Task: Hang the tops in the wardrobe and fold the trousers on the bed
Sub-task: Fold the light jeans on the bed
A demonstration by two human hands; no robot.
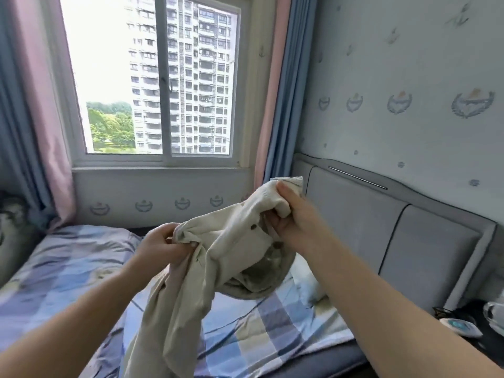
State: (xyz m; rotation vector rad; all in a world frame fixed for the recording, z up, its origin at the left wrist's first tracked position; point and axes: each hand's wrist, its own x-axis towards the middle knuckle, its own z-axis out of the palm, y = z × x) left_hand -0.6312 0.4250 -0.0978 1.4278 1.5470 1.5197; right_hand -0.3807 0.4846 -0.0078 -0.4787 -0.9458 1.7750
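Two hands up, both on the beige trousers (218, 257), held in the air over the bed (68, 257). Left hand (161, 248) pinches a bunched bit of the waistband, thumb on top, fingers curled under. Right hand (294, 216) grips the other side of the waist higher up, with a wad of fabric balled in the fist. Waist hangs open between them, button fly facing up, dark lining visible inside. Legs drop down toward the near edge of the frame, twisted together; hems are out of view.

Read: still sorting out the waist, fold not started. Nothing is laid flat on the bed yet.

Risks from here:
- Uneven hold, right hand higher and gripping a lump, so the waistband probably won't line up and the fold will come out skewed.
- Twisted legs, if laid down as they are, trap creases.
- Left pinch is small; a shake to straighten could pull it loose and drop that side.

Behind: checked sheet (259, 331) is rumpled, so a poor surface unless smoothed. Nightstand (485, 339) at right has small items near the right forearm, so a wide swing could clip them. Further back are the grey headboard (381, 227), window (152, 77) and curtains (46, 118). Wardrobe and tops not in view.
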